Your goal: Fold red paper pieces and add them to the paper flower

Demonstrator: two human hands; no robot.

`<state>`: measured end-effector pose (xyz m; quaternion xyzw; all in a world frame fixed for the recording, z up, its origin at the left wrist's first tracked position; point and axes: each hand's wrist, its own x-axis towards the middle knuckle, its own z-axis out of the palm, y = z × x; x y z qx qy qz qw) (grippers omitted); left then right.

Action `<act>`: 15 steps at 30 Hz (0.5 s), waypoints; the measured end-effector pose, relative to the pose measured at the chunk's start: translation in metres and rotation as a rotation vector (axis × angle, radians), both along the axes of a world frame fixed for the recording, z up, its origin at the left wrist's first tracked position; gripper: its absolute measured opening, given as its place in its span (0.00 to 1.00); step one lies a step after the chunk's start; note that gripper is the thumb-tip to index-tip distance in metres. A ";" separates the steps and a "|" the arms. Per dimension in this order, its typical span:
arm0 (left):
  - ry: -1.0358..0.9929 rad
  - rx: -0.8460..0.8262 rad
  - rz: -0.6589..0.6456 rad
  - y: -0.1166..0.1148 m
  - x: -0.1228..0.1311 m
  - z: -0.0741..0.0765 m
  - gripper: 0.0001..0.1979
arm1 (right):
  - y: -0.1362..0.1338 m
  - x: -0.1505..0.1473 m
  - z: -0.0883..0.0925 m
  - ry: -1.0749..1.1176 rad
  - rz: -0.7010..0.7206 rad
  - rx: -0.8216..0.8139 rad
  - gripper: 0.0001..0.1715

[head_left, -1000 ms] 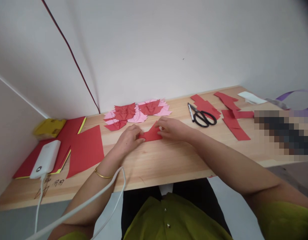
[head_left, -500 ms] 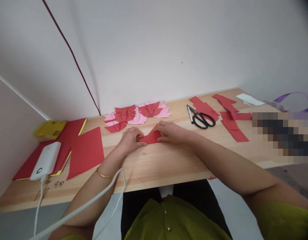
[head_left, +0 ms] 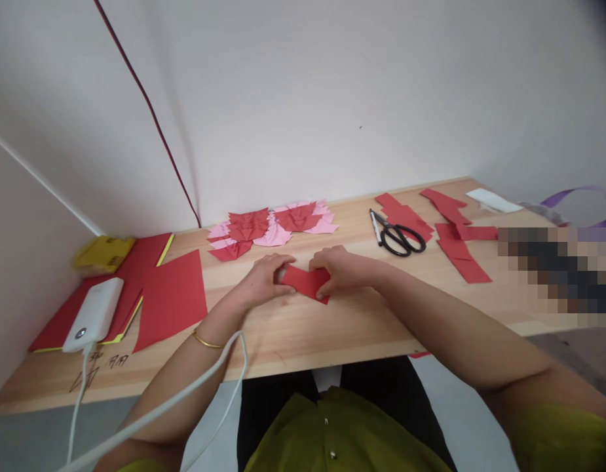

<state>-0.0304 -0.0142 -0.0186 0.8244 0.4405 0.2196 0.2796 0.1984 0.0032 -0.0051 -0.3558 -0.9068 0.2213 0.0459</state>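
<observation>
A small folded piece of red paper (head_left: pixel 305 281) is lifted just off the wooden table (head_left: pixel 303 328) at its middle. My left hand (head_left: pixel 261 277) pinches its left edge, fingers closed. My right hand (head_left: pixel 338 269) grips its right side, thumb under the lower corner. Behind the hands lies a cluster of folded red and pink paper shapes (head_left: pixel 270 228).
Flat red paper sheets (head_left: pixel 168 298) and a white power bank (head_left: pixel 93 314) with a cable lie at the left, beside a yellow object (head_left: pixel 103 254). Black scissors (head_left: pixel 399 235) and red paper strips (head_left: pixel 457 246) lie at the right. A purple ribbon (head_left: pixel 580 194) is at the far right.
The red paper was pressed flat on the table with one point up. Now both hands have raised it and turned it, so it reads as a tilted flat piece between the fingers.
</observation>
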 end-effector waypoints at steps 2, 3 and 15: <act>-0.103 -0.126 0.038 -0.001 0.002 -0.002 0.28 | 0.000 0.000 0.002 0.022 0.004 0.008 0.15; -0.144 -0.181 0.044 -0.002 0.002 -0.003 0.25 | -0.001 -0.001 0.003 0.041 0.005 0.019 0.13; -0.239 -0.234 0.010 -0.007 0.012 0.005 0.12 | -0.008 -0.006 0.007 0.210 0.050 0.189 0.13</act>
